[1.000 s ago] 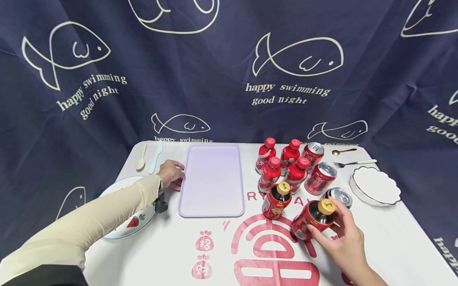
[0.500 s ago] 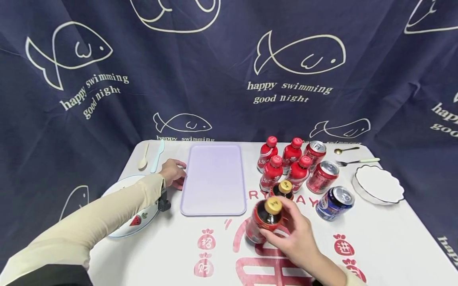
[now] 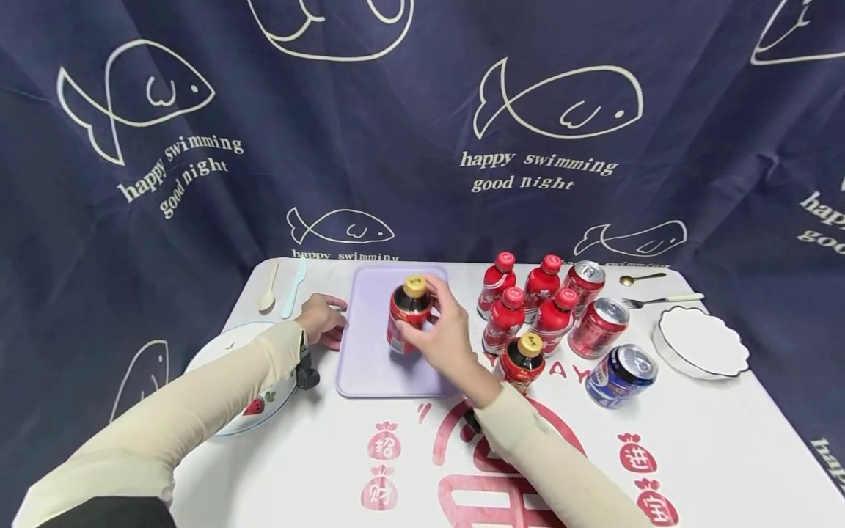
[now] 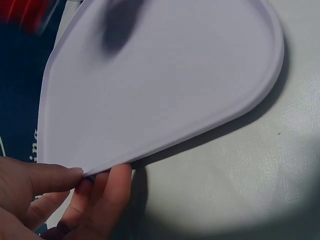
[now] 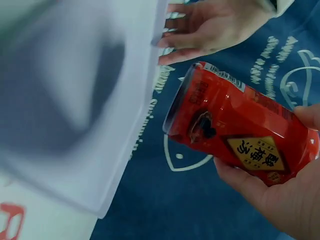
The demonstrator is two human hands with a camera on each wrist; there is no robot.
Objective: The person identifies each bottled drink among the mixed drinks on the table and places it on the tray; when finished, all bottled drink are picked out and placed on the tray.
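Observation:
My right hand (image 3: 444, 337) grips a drink bottle (image 3: 410, 312) with a gold cap, dark liquid and a red label. It holds the bottle above the pale purple tray (image 3: 370, 374), and the right wrist view shows the bottle's base (image 5: 182, 97) apart from the tray. At the tray's left edge, my left hand (image 3: 321, 320) pinches the rim between thumb and fingers, as the left wrist view shows its fingers (image 4: 117, 185) under the edge. A second gold-capped bottle (image 3: 520, 364) stands upright to the right of the tray.
Several red bottles (image 3: 505, 319) stand at the back right beside two red cans (image 3: 598, 328) and a blue can (image 3: 620, 376). Farther right are a white scalloped bowl (image 3: 700, 345), a fork (image 3: 663, 299) and a small spoon (image 3: 640, 278). A plate (image 3: 254, 411) lies under my left forearm.
My right hand has carried the gold-capped bottle leftward from beside the blue can to above the tray. The left hand stays at the tray's left edge.

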